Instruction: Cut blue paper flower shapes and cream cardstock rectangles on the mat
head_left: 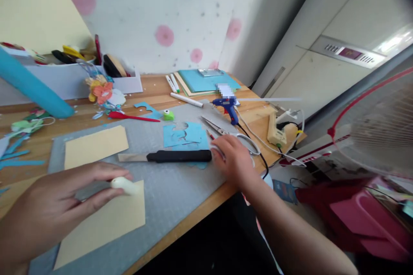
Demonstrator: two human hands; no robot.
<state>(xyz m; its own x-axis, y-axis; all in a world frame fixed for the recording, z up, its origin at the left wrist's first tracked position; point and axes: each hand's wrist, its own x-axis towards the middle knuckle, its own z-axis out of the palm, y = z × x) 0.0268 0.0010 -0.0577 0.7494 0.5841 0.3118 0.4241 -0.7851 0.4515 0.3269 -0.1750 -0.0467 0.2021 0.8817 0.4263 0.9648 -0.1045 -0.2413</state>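
My left hand (80,197) is closed, pinching a small cream-coloured rounded piece (124,184) between thumb and forefinger; its kind does not show. Below it, a cream paper sheet (106,232) lies on the grey mat. My right hand (232,159) rests low at the mat's right side with curled fingers over something whitish that I cannot make out. Beside its fingers are the end of a black utility knife (179,156) with its blade out, a pencil (210,134), and scissors (216,125) with pale handles. Blue cut paper (193,131) lies just beyond the knife.
Behind lie a blue glue gun (227,105) with its cord, a green craft punch (168,115), white markers (186,99) and a blue sheet stack (206,80). Another cream sheet (97,144) is on the mat (155,206). A power strip (276,129) and a fan (380,124) are at right.
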